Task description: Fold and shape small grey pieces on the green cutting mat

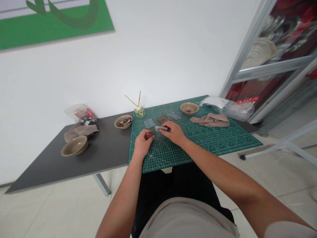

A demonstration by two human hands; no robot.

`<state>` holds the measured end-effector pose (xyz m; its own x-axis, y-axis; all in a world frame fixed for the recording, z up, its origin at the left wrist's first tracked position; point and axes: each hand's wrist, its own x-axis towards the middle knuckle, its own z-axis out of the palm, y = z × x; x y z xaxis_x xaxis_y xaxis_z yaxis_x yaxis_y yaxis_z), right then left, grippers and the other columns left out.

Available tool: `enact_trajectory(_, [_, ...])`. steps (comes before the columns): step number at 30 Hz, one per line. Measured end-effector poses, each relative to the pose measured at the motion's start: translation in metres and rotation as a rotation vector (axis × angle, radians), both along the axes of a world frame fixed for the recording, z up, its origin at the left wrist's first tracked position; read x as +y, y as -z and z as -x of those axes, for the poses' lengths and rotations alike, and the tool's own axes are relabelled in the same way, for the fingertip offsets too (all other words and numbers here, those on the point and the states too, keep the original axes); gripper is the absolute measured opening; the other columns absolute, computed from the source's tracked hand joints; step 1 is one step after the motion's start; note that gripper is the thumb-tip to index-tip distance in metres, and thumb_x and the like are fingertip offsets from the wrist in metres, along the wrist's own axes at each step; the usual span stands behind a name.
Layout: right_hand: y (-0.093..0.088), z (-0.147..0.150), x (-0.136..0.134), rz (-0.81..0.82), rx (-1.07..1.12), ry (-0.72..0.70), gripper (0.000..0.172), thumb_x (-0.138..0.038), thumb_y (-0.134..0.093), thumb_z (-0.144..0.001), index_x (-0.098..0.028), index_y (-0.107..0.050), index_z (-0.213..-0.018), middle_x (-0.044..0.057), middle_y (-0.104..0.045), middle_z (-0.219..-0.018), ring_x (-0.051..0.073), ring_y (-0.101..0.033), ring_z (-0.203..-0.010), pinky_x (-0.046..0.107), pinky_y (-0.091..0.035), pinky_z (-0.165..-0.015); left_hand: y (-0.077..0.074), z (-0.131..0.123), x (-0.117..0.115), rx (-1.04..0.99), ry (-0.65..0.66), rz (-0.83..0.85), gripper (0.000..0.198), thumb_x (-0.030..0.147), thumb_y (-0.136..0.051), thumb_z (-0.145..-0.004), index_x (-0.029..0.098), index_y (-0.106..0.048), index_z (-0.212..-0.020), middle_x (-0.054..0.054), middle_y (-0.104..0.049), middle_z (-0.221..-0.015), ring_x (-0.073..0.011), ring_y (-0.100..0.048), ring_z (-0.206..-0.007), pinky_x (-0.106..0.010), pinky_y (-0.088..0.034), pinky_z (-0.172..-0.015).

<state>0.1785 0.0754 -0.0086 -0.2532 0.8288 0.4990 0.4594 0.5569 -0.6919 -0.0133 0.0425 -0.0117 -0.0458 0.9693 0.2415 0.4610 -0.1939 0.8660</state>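
Observation:
My right hand (175, 133) pinches a small flat grey piece (158, 128) over the green cutting mat (198, 138). Just to its left, my left hand (143, 142) has its fingers curled together; whatever they may hold is hidden. On the mat beyond my hands lie a pale blue-grey translucent square (149, 123), a brown square (162, 119) and a second clear greyish piece (174, 115). A bowl (120, 124) of small dark and pale pieces stands left of the mat. Another bowl (193, 109), with a little something dark inside, rests at the mat's back edge.
A reed diffuser bottle (140, 111) stands at the back by the wall. To the right lie a folded brown cloth (211, 120) and a clear plastic bag (230, 107). On the dark table's (106, 148) left are a tilted bowl (74, 147), a cloth (80, 131) and a plastic packet (81, 112).

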Motion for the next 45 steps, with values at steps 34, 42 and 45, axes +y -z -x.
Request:
enact_trajectory(34, [-0.017, 0.023, -0.019, -0.122, -0.339, 0.064, 0.033, -0.014, -0.053, -0.091, -0.026, -0.07, -0.116, 0.0, -0.075, -0.113, 0.02, -0.071, -0.099, 0.03, -0.053, -0.083, -0.005, -0.002, -0.006, -0.147, -0.064, 0.083, 0.019, 0.034, -0.072, -0.072, 0.018, -0.067, -0.082, 0.005, -0.058, -0.057, -0.0112, -0.051, -0.053, -0.023, -0.037, -0.055])
enact_trajectory(42, [0.001, 0.028, -0.02, -0.236, -0.424, -0.064, 0.038, -0.018, -0.055, -0.092, -0.021, -0.064, -0.129, 0.006, -0.066, -0.131, 0.02, -0.068, -0.113, 0.035, -0.055, -0.096, -0.003, 0.0, -0.006, -0.181, -0.077, 0.063, 0.012, 0.027, -0.068, -0.07, 0.018, -0.066, -0.078, 0.002, -0.066, -0.066, -0.0122, -0.058, -0.06, -0.023, -0.042, -0.061])
enact_trajectory(45, [0.003, 0.029, -0.018, -0.293, -0.422, -0.131, 0.04, -0.017, -0.052, -0.093, -0.017, -0.062, -0.132, 0.009, -0.063, -0.136, 0.02, -0.064, -0.119, 0.036, -0.053, -0.101, -0.003, 0.001, -0.007, -0.138, -0.083, 0.05, 0.008, 0.025, -0.067, -0.07, 0.018, -0.064, -0.072, 0.003, -0.064, -0.063, -0.0114, -0.055, -0.058, -0.023, -0.041, -0.059])
